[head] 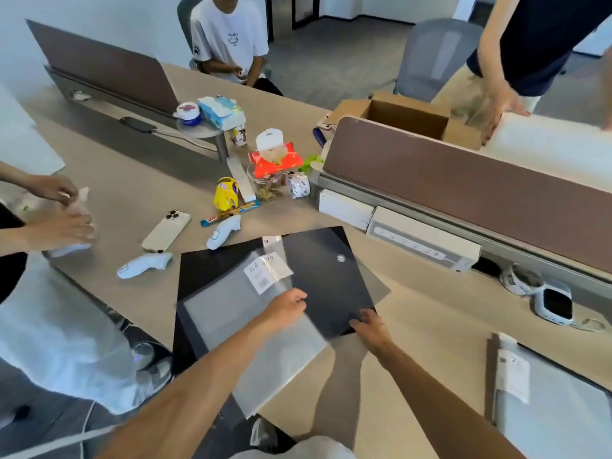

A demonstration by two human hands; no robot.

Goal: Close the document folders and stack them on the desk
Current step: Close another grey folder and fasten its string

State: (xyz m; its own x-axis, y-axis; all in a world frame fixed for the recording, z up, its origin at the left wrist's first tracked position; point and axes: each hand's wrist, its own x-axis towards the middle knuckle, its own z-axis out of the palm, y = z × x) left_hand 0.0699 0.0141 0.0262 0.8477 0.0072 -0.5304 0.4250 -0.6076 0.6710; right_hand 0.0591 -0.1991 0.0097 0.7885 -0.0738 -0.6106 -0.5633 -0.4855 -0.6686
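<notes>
An open black document folder [324, 270] lies on the desk in front of me, with clear plastic sleeves [231, 309] spread over its left half and a white A4 label [265, 271] on top. My left hand [286, 308] pinches the right edge of the clear sleeves near the folder's middle. The near right corner of the black cover is gripped by my right hand [371, 326]. A second folder [549, 402] with clear sleeves and a white label lies at the desk's near right.
Behind the folder lie a white phone [166, 230], two white controllers [144, 265], snack packets, a jar and a red tissue box [275, 157]. Brown desk dividers [463, 180] run along the right. Other people's hands work at the left edge and back right, near a cardboard box [407, 117].
</notes>
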